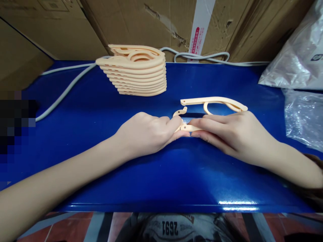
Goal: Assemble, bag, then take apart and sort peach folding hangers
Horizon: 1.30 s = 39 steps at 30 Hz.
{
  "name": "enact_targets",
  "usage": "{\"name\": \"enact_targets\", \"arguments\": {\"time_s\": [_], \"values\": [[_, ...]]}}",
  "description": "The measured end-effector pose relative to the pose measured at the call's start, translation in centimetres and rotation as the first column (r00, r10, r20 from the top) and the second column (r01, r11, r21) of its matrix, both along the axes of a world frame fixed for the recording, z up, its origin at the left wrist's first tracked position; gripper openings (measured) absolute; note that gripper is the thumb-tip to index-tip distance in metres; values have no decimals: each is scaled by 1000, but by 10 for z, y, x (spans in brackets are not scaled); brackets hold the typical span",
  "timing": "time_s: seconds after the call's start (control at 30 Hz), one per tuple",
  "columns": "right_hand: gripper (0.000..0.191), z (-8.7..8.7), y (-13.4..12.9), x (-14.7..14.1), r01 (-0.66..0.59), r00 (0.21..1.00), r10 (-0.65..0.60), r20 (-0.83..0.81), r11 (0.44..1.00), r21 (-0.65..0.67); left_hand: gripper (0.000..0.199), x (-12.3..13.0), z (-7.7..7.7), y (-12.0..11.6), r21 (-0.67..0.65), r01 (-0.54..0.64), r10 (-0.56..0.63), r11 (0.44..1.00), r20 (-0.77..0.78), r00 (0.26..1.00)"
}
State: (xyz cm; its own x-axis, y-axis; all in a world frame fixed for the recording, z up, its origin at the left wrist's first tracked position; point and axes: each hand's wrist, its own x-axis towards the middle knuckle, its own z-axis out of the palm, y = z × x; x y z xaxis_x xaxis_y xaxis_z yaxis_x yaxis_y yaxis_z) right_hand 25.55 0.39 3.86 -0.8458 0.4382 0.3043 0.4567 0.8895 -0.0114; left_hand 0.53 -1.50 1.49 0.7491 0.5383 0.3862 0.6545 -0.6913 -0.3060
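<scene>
My left hand (pixel 146 134) is closed in a pinch on a cream plastic hanger hook (pixel 179 112), whose curved tip rises above the fingers. My right hand (pixel 234 134) grips a hanger arm (pixel 189 128) of the same plastic, mostly covered by the fingers. Hook and arm meet between my fingertips, low over the blue table; whether they are joined is hard to see. Just beyond my right hand lies a loose hanger arm (pixel 217 99) with a curved loop. A neat stack of folded hangers (pixel 133 75) stands farther back, left of centre.
Cardboard boxes (pixel 151 27) line the back of the blue table (pixel 161 181). A white cable (pixel 68 89) runs along the back and curves down on the left. Clear plastic bags (pixel 302 114) lie at the right. The table's front edge is close to my body.
</scene>
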Motion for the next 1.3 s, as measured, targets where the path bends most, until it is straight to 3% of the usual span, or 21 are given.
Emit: {"name": "enact_targets", "arguments": {"time_s": [0.17, 0.3, 0.5, 0.67, 0.8, 0.93, 1.07, 1.3], "values": [[32, 4, 2, -2, -14, 1000, 13, -13, 994, -111, 42, 1, 4, -1, 100, 59, -56, 993, -27, 998], [32, 5, 2, -2, -25, 999, 18, -44, 986, -163, 42, 1, 9, -3, 106, 54, -52, 993, -24, 998], [27, 8, -2, -1, -21, 999, 17, -51, 995, -93, 43, 2, 16, -5, 134, 50, -53, 990, 14, 999], [46, 17, 6, 9, -27, 1000, 26, 15, 997, 70, 47, 0, 21, -9, 122, 125, -132, 985, 57, 990], [38, 23, 15, 19, 10, 1000, -9, -4, 975, 224, 56, -9, 21, -18, -7, 199, -197, 980, 113, 974], [23, 24, 22, 22, 71, 992, -56, -112, 987, 142, 57, -15, 23, -31, -146, 144, -125, 979, 130, 984], [28, 19, 34, 25, 78, 996, -70, -51, 980, 182, 45, -15, 23, -36, -199, 170, -141, 965, 154, 978], [37, 10, 51, 28, 282, 957, -289, 3, 938, 201, 24, -17, 15, -19, -45, 335, -326, 941, 137, 935]]}}
